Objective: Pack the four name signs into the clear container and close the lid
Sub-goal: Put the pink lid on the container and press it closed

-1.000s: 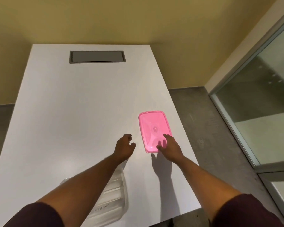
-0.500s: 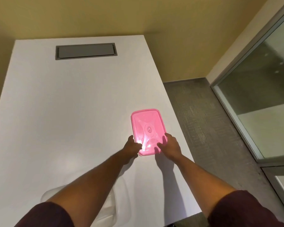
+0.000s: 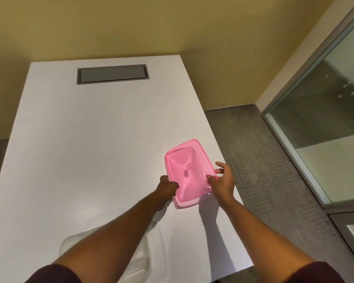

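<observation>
pink lid (image 3: 187, 172) tilted, lifted off white table (image 3: 86, 139) | left hand (image 3: 168, 187) gripping lid at 8 o'clock edge | right hand (image 3: 222, 181) gripping 4 o'clock edge | clear container (image 3: 145, 260) at 6 o'clock under left forearm

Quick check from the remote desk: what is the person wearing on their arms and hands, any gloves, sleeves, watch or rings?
Both forearms are bare. Dark maroon sleeves show only at the bottom edge of the view, ending near the elbows. The left hand and the right hand are ungloved. No watch, wristband or ring is visible on either, though the picture is too soft to rule out a thin ring.
</observation>
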The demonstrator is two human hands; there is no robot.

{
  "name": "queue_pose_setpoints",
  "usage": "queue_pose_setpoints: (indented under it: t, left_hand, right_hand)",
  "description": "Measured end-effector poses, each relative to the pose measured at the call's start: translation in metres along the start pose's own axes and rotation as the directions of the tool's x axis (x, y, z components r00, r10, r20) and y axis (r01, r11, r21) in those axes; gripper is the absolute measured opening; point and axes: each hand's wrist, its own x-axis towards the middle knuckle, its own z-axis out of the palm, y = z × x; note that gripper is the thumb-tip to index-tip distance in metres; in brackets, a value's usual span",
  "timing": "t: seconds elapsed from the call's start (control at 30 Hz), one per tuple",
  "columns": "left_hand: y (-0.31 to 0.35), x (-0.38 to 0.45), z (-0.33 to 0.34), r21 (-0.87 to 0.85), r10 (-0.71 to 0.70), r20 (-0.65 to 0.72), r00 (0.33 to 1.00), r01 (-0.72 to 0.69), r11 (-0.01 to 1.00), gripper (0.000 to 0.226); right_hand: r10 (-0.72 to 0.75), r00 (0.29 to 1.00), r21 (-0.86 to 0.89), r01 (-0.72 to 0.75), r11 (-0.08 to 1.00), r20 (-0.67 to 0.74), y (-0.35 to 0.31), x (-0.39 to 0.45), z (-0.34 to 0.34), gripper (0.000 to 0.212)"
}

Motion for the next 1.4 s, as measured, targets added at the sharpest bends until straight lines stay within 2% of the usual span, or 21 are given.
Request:
queue_pose_setpoints:
  t: [0.13,0.27,0.33,0.4,0.57,0.7,0.77,0.87,0.93,1.03,1.17,1.23,1.3,1.4]
  left_hand:
    - [0.000,-0.014,-0.018,-0.100,0.048,0.012,0.999,-0.047,0.994,0.054]
    - [0.002,-0.036,-0.055,-0.215,0.081,0.051,0.995,-0.068,0.974,0.046]
    - [0.000,-0.044,-0.078,-0.320,0.097,0.035,0.995,-0.081,0.944,0.053]
    - [-0.002,-0.051,-0.102,-0.430,0.099,-0.002,0.995,-0.090,0.899,0.063]
    - [-0.019,-0.083,-0.158,-0.580,0.050,-0.072,0.996,-0.082,0.810,0.067]
    - [-0.035,-0.114,-0.189,-0.736,0.029,0.075,0.997,0.036,0.676,0.060]
    - [-0.045,-0.126,-0.200,-0.783,0.034,0.145,0.989,0.094,0.614,0.050]
    - [-0.058,-0.139,-0.209,-0.755,0.005,0.149,0.989,0.111,0.647,0.022]
    - [-0.067,-0.145,-0.214,-0.721,-0.021,0.090,0.996,0.080,0.688,0.018]
    - [-0.081,-0.150,-0.222,-0.767,0.007,0.032,0.999,0.020,0.641,0.026]
    - [-0.099,-0.159,-0.233,-0.786,0.023,-0.037,0.999,-0.043,0.616,0.042]
    - [-0.108,-0.163,-0.237,-0.766,0.032,-0.042,0.999,-0.053,0.641,0.046]
    - [-0.117,-0.166,-0.240,-0.727,0.041,-0.058,0.997,-0.070,0.683,0.046]
    - [-0.126,-0.169,-0.240,-0.690,0.071,-0.075,0.995,-0.103,0.717,0.037]
  right_hand:
    - [-0.095,0.995,0.047,0.095,0.994,-0.020,-0.016,-0.019,-0.004,0.055]
    - [-0.199,0.979,0.024,0.200,0.980,-0.037,-0.035,-0.053,-0.006,0.033]
    - [-0.293,0.956,-0.010,0.293,0.956,-0.035,-0.044,-0.072,-0.003,0.024]
    - [-0.404,0.915,-0.050,0.402,0.914,-0.026,-0.049,-0.090,-0.001,0.020]
    - [-0.603,0.797,-0.137,0.601,0.787,0.029,-0.049,-0.129,0.012,0.037]
    - [-0.709,0.692,-0.161,0.721,0.674,0.137,-0.037,-0.157,0.020,0.041]
    - [-0.748,0.626,-0.167,0.779,0.604,0.219,-0.030,-0.170,0.025,0.041]
    - [-0.775,0.537,-0.152,0.842,0.518,0.333,-0.022,-0.182,0.032,0.044]
    - [-0.760,0.510,-0.132,0.854,0.503,0.403,-0.020,-0.186,0.036,0.044]
    - [-0.691,0.518,-0.132,0.837,0.531,0.504,-0.018,-0.188,0.037,0.042]
    - [-0.581,0.617,-0.033,0.700,0.714,0.531,-0.022,-0.190,0.032,0.058]
    - [-0.481,0.704,0.070,0.526,0.847,0.523,-0.025,-0.191,0.032,0.061]
    - [-0.325,0.778,0.150,0.291,0.945,0.537,-0.028,-0.191,0.036,0.057]
    - [-0.154,0.828,0.151,0.085,0.985,0.539,-0.032,-0.189,0.048,0.042]
